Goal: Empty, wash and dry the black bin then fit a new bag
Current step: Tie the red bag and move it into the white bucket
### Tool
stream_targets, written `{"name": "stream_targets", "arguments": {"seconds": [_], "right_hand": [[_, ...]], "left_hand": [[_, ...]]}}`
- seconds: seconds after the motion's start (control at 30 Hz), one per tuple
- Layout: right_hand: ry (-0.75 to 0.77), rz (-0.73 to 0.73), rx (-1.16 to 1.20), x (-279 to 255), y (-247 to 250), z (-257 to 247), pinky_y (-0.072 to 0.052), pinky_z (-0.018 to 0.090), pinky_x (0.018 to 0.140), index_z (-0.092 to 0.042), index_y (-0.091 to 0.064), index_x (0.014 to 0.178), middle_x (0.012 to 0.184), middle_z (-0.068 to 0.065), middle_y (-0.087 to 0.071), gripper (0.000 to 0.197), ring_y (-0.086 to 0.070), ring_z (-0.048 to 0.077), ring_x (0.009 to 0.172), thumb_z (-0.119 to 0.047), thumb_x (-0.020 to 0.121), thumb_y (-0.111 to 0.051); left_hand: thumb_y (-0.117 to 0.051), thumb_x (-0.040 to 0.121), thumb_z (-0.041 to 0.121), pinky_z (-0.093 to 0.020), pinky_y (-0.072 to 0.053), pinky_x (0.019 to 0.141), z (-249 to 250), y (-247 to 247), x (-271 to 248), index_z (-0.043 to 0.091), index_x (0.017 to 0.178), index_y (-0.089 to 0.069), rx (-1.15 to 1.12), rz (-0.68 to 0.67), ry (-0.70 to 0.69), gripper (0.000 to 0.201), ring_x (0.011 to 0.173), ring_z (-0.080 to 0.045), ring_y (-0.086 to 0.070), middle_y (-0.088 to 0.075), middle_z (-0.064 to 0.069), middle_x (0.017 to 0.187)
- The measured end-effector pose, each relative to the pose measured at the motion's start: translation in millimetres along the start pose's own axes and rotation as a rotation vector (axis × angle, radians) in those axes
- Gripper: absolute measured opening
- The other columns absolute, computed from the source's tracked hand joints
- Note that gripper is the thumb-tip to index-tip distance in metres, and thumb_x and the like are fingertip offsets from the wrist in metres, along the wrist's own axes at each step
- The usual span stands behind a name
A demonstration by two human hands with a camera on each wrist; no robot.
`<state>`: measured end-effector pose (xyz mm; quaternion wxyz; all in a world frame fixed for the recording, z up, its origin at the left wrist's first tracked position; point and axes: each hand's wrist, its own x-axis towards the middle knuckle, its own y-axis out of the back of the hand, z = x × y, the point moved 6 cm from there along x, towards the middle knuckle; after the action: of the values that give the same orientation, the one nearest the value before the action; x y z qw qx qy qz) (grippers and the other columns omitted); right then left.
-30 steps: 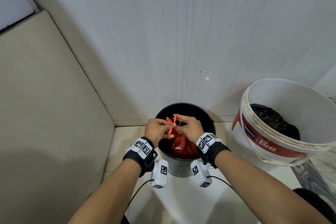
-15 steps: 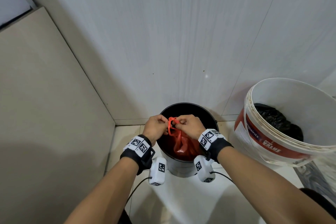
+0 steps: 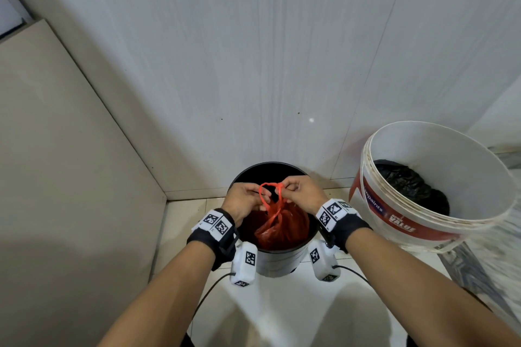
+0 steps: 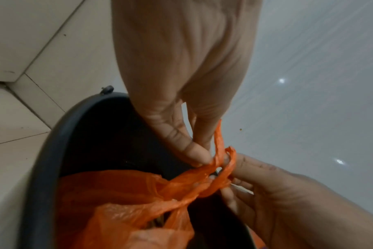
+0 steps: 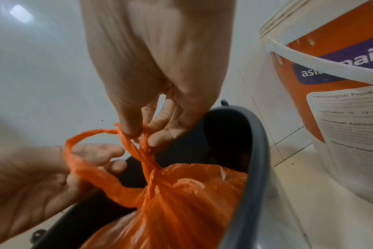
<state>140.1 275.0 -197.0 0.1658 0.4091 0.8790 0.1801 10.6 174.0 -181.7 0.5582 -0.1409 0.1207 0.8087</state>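
Note:
A black bin (image 3: 277,258) stands on the floor against the wall, with an orange plastic bag (image 3: 282,225) inside it. The bag's twisted handles (image 3: 269,191) rise above the rim as a loop. My left hand (image 3: 248,200) pinches one handle strand between thumb and finger, as the left wrist view shows at the handles (image 4: 219,161). My right hand (image 3: 298,191) pinches the other strand; in the right wrist view its fingertips (image 5: 130,131) hold the twisted handles (image 5: 138,151) above the bag (image 5: 181,202). The bin's rim (image 5: 253,151) curves on the right.
A large white paint bucket (image 3: 394,222) with a red label stands right of the bin, holding a crumpled black bag (image 3: 406,183). A white tiled wall (image 3: 282,65) is behind, and a beige panel (image 3: 56,177) on the left. Pale floor tiles (image 3: 183,214) surround the bin.
Both hands stayed over the bin working the orange handles. The handle loop now stands wider and higher between the hands, and the bag's neck is drawn tighter.

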Motion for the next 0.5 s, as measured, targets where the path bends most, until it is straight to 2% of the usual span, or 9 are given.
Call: {"name": "stream_targets", "arguments": {"seconds": [0.03,0.1,0.13,0.2,0.3,0.37,0.47,0.5], "right_hand": [[-0.006,0.011,0.005,-1,-1,-1,-0.055,0.04,0.073,-0.02,-0.071,0.077,0.064,0.008,-0.071,0.024,-0.065,0.011,0.056,-0.043,0.073,-0.071],[-0.012,0.039,-0.001,-5,-2,-8,-0.053,0.028,0.068,-0.018,-0.072,0.077,0.064,0.005,-0.072,0.015,-0.068,0.012,0.057,-0.033,0.08,-0.073],[-0.012,0.06,-0.006,-5,-2,-10,-0.051,0.022,0.063,-0.017,-0.072,0.077,0.064,0.004,-0.072,0.013,-0.069,0.012,0.057,-0.029,0.082,-0.073],[0.002,0.11,-0.002,-6,-1,-15,-0.046,0.017,0.056,-0.016,-0.073,0.077,0.063,0.002,-0.071,0.012,-0.069,0.011,0.057,-0.027,0.081,-0.075],[0.002,0.129,-0.02,-4,-4,-21,-0.048,0.018,0.059,-0.016,-0.073,0.075,0.061,0.001,-0.07,0.011,-0.065,0.008,0.056,-0.026,0.078,-0.077],[-0.007,0.093,0.01,-4,-6,-24,-0.053,0.022,0.064,-0.014,-0.073,0.077,0.063,0.002,-0.071,0.008,-0.068,0.013,0.059,-0.021,0.079,-0.076],[-0.019,0.055,0.003,-5,-4,-23,-0.059,0.027,0.068,-0.013,-0.072,0.08,0.069,0.007,-0.071,0.003,-0.071,0.022,0.066,-0.013,0.082,-0.074],[-0.029,0.04,-0.004,-6,-3,-20,-0.06,0.031,0.071,-0.015,-0.07,0.08,0.071,0.008,-0.071,0.008,-0.072,0.024,0.068,-0.008,0.082,-0.073]], "left_hand": [[-0.06,0.083,-0.018,-0.02,-0.056,0.054,0,-2,1,0.0,0.075,-0.066,-0.009,0.001,-0.001,0.021,0.058,-0.014,-0.064,-0.065,-0.012,0.07],[-0.065,0.081,-0.015,-0.02,-0.057,0.057,-2,-5,1,0.0,0.074,-0.068,-0.024,-0.002,0.015,0.017,0.06,-0.013,-0.066,-0.067,-0.009,0.071],[-0.069,0.079,-0.013,-0.02,-0.057,0.056,-3,-6,0,-0.001,0.076,-0.068,-0.03,-0.001,0.027,0.013,0.059,-0.012,-0.066,-0.068,-0.009,0.07],[-0.076,0.075,-0.01,-0.02,-0.055,0.052,-5,-6,0,-0.004,0.08,-0.068,-0.032,0.02,0.032,0.011,0.054,-0.013,-0.065,-0.069,-0.012,0.068],[-0.083,0.07,-0.001,-0.023,-0.051,0.05,-5,-4,-1,-0.001,0.076,-0.07,0.041,0.099,-0.014,0.014,0.045,-0.015,-0.057,-0.067,-0.015,0.065],[-0.083,0.071,0.003,-0.023,-0.048,0.051,-5,-1,0,0.007,0.068,-0.069,0.104,0.156,-0.048,0.015,0.044,-0.014,-0.054,-0.066,-0.012,0.063],[-0.072,0.078,-0.007,-0.019,-0.045,0.046,-6,6,1,0.011,0.062,-0.057,0.111,0.224,-0.058,0.029,0.04,-0.009,-0.053,-0.063,-0.012,0.065],[-0.068,0.079,-0.01,-0.02,-0.045,0.046,-7,9,0,0.012,0.061,-0.053,0.096,0.246,-0.053,0.032,0.04,-0.01,-0.054,-0.063,-0.014,0.064]]}}
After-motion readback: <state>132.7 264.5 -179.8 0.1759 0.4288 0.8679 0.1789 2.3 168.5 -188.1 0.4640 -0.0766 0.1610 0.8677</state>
